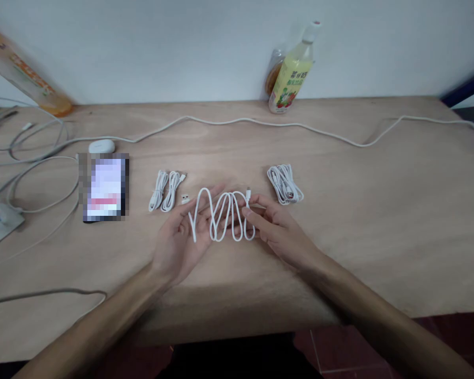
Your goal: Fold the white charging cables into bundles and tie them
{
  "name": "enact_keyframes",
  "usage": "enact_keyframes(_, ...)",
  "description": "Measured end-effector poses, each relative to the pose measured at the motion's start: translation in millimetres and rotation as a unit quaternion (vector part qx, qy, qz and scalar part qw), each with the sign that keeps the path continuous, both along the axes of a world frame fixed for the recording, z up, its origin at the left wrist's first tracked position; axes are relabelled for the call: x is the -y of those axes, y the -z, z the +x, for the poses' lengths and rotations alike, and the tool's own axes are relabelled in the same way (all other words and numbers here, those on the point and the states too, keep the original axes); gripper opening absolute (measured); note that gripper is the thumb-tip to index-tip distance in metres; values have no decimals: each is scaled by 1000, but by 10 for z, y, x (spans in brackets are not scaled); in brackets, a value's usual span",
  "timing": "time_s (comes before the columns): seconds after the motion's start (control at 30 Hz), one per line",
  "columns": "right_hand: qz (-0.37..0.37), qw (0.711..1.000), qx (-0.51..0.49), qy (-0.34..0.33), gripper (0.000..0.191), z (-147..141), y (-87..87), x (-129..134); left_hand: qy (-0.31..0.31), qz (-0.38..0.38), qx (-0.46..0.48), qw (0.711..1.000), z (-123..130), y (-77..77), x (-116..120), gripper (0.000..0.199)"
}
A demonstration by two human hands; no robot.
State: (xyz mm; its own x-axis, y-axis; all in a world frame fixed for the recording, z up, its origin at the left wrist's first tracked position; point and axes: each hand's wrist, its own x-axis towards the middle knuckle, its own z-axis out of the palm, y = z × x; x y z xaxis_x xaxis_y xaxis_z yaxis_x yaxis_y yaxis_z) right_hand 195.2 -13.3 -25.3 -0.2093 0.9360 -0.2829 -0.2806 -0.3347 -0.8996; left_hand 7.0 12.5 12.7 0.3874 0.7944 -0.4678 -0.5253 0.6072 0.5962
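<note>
A white USB cable (222,216) hangs in loose zigzag loops between my two hands, above the wooden table. My left hand (181,237) is turned palm up, its fingers stretched behind the loops, with the thumb by the cable's USB plug (185,198). At the other end, my right hand (274,223) pinches the cable between thumb and fingers, just below a small white connector (248,193). Beyond my left hand lie two bundled white cables (167,190) side by side. Another coiled bundle of white cables (285,184) rests past my right hand.
A phone (106,187) and a white earbud case (101,146) lie to the left, near tangled cords. One long white cord (240,120) crosses the back of the table (379,221). A yellow drink bottle (292,76) and an orange-labelled bottle (27,73) stand by the wall.
</note>
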Motion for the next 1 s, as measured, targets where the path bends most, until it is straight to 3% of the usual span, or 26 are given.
enact_keyframes(0.43,15,998,0,67,26,8,19,3,21,8,12,1000,6,-2,-30,52)
enact_keyframes(0.67,29,994,4,102,27,16,28,-10,103,16,30,994,-54,54,-28,61)
enact_keyframes(1.0,34,994,-15,104,23,19,10,-9,93,39,6,995,-53,120,-15,66)
